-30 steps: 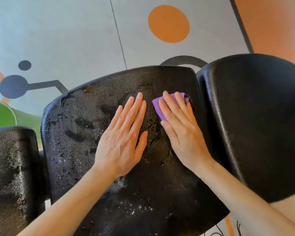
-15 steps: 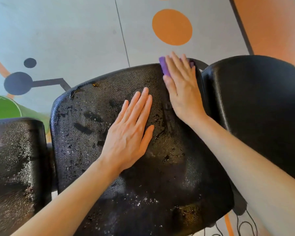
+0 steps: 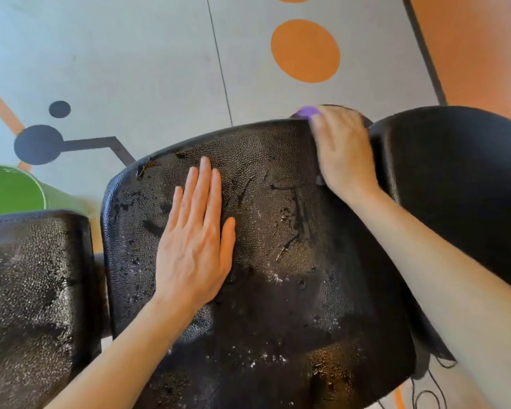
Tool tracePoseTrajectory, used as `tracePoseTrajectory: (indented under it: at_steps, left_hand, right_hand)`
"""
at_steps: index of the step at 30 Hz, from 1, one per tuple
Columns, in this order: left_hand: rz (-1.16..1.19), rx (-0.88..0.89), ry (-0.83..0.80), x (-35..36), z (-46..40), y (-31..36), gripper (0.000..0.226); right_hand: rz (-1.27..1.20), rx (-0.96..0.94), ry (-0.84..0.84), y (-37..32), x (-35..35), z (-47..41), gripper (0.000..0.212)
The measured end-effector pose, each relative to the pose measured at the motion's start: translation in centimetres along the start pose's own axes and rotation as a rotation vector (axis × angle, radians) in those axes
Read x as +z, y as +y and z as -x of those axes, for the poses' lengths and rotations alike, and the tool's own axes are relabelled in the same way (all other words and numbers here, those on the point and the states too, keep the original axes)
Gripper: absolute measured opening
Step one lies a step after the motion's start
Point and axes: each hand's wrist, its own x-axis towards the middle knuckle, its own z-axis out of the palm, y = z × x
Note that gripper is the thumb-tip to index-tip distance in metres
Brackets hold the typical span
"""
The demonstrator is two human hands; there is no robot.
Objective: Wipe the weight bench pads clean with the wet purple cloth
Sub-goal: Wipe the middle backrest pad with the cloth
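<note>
Most of the purple cloth [image 3: 307, 111] is hidden under the blurred right hand [image 3: 341, 149] at the middle pad's [image 3: 278, 290] far edge. The left pad [image 3: 33, 290], right pad [image 3: 460, 178] and green container [image 3: 9, 190] are cut off.

The middle bench pad [image 3: 278, 276] is black pebbled vinyl, glossy with wet streaks. The purple cloth [image 3: 306, 112] looks soft and matt. The floor [image 3: 130, 69] is smooth, matt grey.

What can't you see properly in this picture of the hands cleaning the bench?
- Purple cloth: head view, mostly hidden under the right hand; only a blurred corner shows.
- Right hand's fingertips: they curl over the middle pad's far edge, so the grip can't be judged.
- Left pad and right pad: cut off by the picture's edges.
- Green container: partly behind the left pad.
</note>
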Motion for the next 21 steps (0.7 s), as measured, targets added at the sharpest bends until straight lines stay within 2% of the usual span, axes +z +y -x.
tracePoseTrajectory:
  at_steps: [2,3,4,6,8,10,12,13,14,16,18,20,21]
  left_hand:
    - [-0.004,-0.007,0.000,0.1,0.0,0.0,0.064]
    - [-0.005,-0.009,-0.001,0.1,0.0,0.0,0.064]
    - [-0.006,-0.011,-0.004,0.1,0.0,0.1,0.064]
    - [-0.015,-0.011,-0.006,0.1,0.0,0.2,0.064]
    - [-0.015,-0.009,-0.010,0.0,0.1,0.2,0.064]
    - [-0.010,-0.006,-0.009,0.1,0.0,0.2,0.064]
    - [-0.010,-0.008,-0.014,0.1,0.0,0.2,0.065]
    - [-0.012,-0.013,-0.012,0.1,0.0,0.1,0.065]
    - [-0.013,-0.017,-0.016,0.1,0.0,0.2,0.065]
    - [-0.017,-0.018,-0.025,0.1,0.1,0.3,0.065]
    - [-0.020,-0.015,-0.023,0.0,0.1,0.3,0.064]
    - [-0.011,-0.010,-0.019,0.0,0.1,0.3,0.064]
    - [-0.001,-0.006,-0.013,0.1,0.0,0.2,0.064]
  right_hand:
    - [0.069,0.213,0.078,0.0,0.1,0.1,0.043]
    - [0.125,0.187,0.068,-1.8,1.0,-0.3,0.042]
    - [0.177,0.094,0.044,-4.4,2.5,-0.6,0.038]
    - [0.093,-0.165,0.002,-9.2,4.9,-0.5,0.029]
    - [0.009,-0.292,-0.085,-9.2,4.0,-0.3,0.034]
    - [0.006,-0.177,-0.123,-4.6,1.6,-0.4,0.041]
    - [0.030,0.101,-0.055,-0.7,-0.5,-0.5,0.051]
    - [0.055,0.197,-0.033,-1.0,-0.4,-0.6,0.055]
    - [0.092,0.213,-0.029,-2.6,0.6,-0.8,0.055]
    - [0.093,0.033,-0.041,-7.3,3.5,-0.5,0.047]
    - [-0.013,-0.187,-0.112,-9.0,4.0,0.2,0.037]
    - [-0.036,-0.208,-0.167,-6.1,2.1,0.3,0.037]
    - [-0.038,-0.111,-0.158,-3.9,0.9,0.6,0.039]
